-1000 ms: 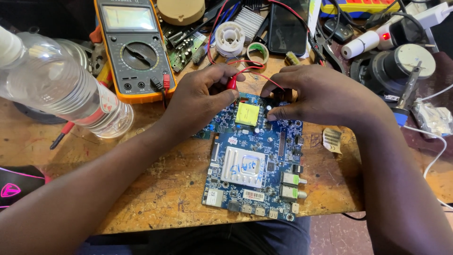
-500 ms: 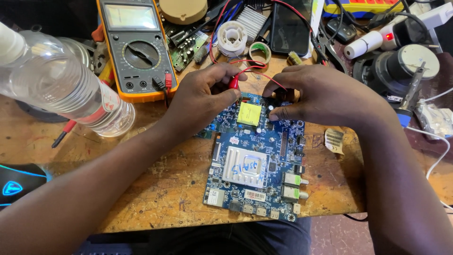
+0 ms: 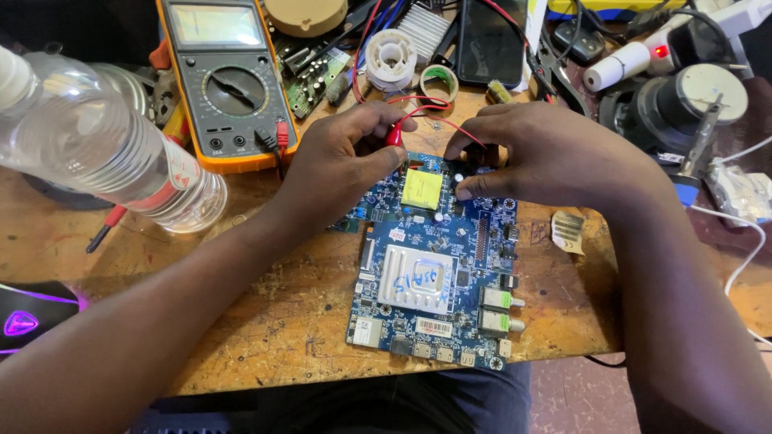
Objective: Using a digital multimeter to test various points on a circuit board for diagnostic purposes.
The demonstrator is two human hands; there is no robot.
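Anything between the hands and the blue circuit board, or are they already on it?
Nothing visible in the way. Left hand holds a red probe at the top edge of the blue circuit board; right hand has its fingertips on the board there.

Bright, even overhead light, sharp at centre, with glare on the plastic bottle and soft, stretched edges.

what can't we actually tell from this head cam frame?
- Head view: the probe tips and where they touch the blue circuit board are hidden under the left hand and right hand.
- Only the red probe shows; whether the right hand holds a probe cannot be told.
- The multimeter display is washed out and cut by the top edge.
- The clear bottle runs off the left edge.
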